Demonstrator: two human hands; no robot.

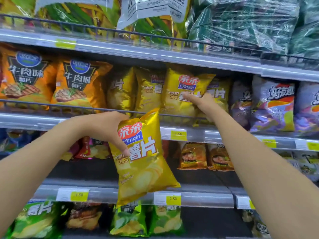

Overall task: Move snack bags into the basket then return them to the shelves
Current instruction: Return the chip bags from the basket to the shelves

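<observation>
1. Now, the left hand grips the hanging bag by its upper left edge. The bag dangles in front of the shelves, its long axis near upright.
2. The right hand, higher and further in, grips the shelf bag, which stands tilted on the middle shelf, touching the yellow row.
3. The wire rail crosses low in front, so that bag likely passes over it. Open room lies toward the person; no basket shows.
</observation>
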